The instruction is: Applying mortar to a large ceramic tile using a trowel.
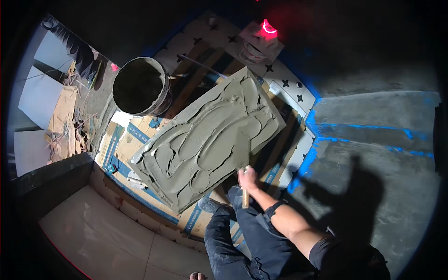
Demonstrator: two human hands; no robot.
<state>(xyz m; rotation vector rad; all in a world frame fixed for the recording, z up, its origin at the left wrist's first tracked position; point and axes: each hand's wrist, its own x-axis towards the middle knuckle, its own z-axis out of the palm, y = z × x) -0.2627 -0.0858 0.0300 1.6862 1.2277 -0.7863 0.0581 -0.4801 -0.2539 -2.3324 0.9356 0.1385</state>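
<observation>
My right hand [247,178] is closed around the wooden handle of a trowel [241,150]. Its blade is coated in grey mortar and rests at the near right edge of a large rectangular slab, probably a tile. A thick, wavy layer of wet mortar [205,133] covers the slab's top, with curved ridges and sweep marks. At the lower edge, only a few fingertips of my left hand [198,276] show, beside my leg; the rest is cut off, and its grip is hidden. A bucket [165,95] with mortar-smeared walls stands beyond the slab's left end.
Patterned tiles [289,91] and a white bucket [252,53] under a red laser light [268,29] lie at the back. Cardboard [122,142] lies under the slab. Blue-edged grey wall [373,135] rises right; a tiled ledge [107,228] runs lower left. My shoe [208,204] touches the cardboard near the slab.
</observation>
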